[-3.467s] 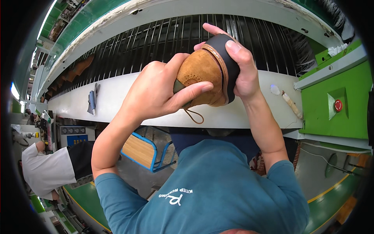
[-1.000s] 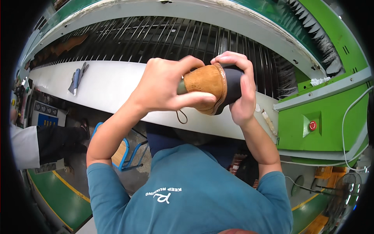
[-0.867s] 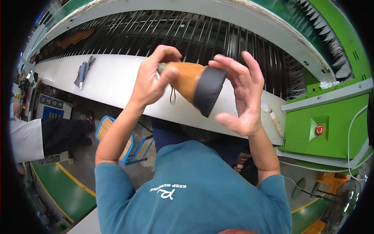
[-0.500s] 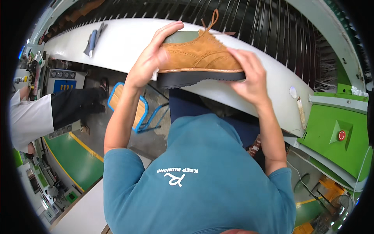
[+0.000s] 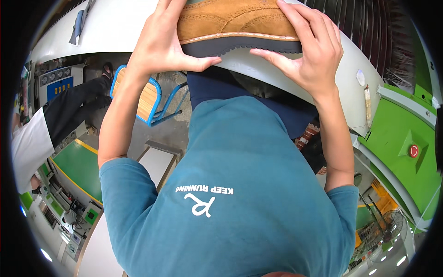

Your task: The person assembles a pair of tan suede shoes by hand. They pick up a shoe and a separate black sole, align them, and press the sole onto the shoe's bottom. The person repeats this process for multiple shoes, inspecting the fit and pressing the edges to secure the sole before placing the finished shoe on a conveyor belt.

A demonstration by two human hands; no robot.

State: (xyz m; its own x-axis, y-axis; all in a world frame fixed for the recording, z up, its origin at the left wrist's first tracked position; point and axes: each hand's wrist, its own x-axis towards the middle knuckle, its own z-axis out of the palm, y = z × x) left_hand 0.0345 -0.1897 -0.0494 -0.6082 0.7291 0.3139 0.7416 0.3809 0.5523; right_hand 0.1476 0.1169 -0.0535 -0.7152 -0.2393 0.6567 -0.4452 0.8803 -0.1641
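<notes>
On the green machine housing at the right sits a round red button on a darker green diamond-shaped plate. At the far left a blue control box carries a row of small round knobs. No container with contents can be made out. Both hands hold a tan suede shoe at the top of the view, above the edge of the long white table. The shoe lies on its side line, with a punched brogue pattern on the upper, a pale welt strip and a dark ridged sole facing down toward the person. The left hand is curled about the shoe's left end, fingers over the upper and thumb pressed along the sole. The right hand wraps the right end, fingers spread across the upper and thumb under the sole. A pale stick-like tool lies on the table to the right. Below the table stands a blue-framed wooden chair, and a second person in a white top is at the left.
</notes>
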